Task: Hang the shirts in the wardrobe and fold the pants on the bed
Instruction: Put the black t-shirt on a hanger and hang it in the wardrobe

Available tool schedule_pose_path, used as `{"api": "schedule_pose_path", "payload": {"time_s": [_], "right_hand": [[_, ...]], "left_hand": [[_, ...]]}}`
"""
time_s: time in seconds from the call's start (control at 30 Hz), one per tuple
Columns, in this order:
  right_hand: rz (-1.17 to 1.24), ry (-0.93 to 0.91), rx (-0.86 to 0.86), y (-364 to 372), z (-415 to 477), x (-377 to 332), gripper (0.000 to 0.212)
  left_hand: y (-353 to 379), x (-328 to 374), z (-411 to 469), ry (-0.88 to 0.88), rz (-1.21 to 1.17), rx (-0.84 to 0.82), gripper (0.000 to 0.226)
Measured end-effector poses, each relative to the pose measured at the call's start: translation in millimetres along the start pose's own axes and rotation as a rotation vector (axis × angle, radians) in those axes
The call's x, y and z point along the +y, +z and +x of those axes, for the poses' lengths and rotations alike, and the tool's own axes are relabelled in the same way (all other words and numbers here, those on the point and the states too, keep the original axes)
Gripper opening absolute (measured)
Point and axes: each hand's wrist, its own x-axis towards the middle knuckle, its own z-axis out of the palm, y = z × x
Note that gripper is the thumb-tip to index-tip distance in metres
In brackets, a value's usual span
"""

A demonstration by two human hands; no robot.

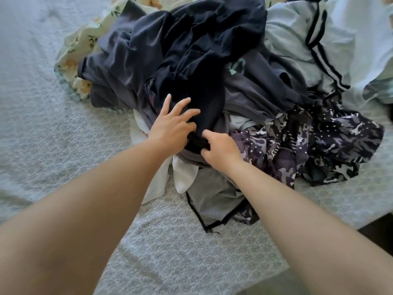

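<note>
A heap of clothes lies on the bed. On top sits a dark navy garment; I cannot tell if it is a shirt or pants. My left hand rests on its near end with fingers spread. My right hand pinches the same navy fabric at its lower edge. Under them lie a white garment, a grey garment with black trim and a camouflage-print piece. A pale blue garment with dark stripes lies at the back right.
A floral pale green cloth sticks out from under the heap at the left. The bedspread is light grey with a fine pattern. The bed's edge runs along the lower right, with dark floor beyond.
</note>
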Motion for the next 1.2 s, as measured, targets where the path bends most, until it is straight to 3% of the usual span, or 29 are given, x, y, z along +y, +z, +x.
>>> {"api": "schedule_pose_path", "payload": {"time_s": [0.1,0.23,0.63,0.8,0.9,1.0,1.1,1.2], "right_hand": [[0.26,0.205,0.041,-22,-22,8,0.021],[0.47,0.312,0.021,-59,-58,19,0.027],[0.658,0.62,0.092,-116,-169,28,0.02],[0.788,0.736,0.015,-131,-228,25,0.022],[0.845,0.749,-0.12,-142,-266,27,0.016],[0.885,0.716,-0.191,-154,-302,32,0.051],[0.877,0.768,-0.077,-158,-333,33,0.057],[0.761,0.861,0.264,-157,-355,37,0.044]], "left_hand": [[-14,2,-15,0.029,0.02,-0.027,0.029],[-38,10,-35,0.062,0.034,0.007,0.026],[-97,68,-66,0.166,0.182,0.01,0.03],[-109,86,-81,0.179,0.267,0.081,0.024],[-117,95,-86,0.188,0.261,0.113,0.024],[-121,104,-94,0.249,0.249,0.148,0.033],[-125,114,-102,0.377,0.193,0.162,0.037],[-139,128,-109,0.559,0.201,0.132,0.036]]}}
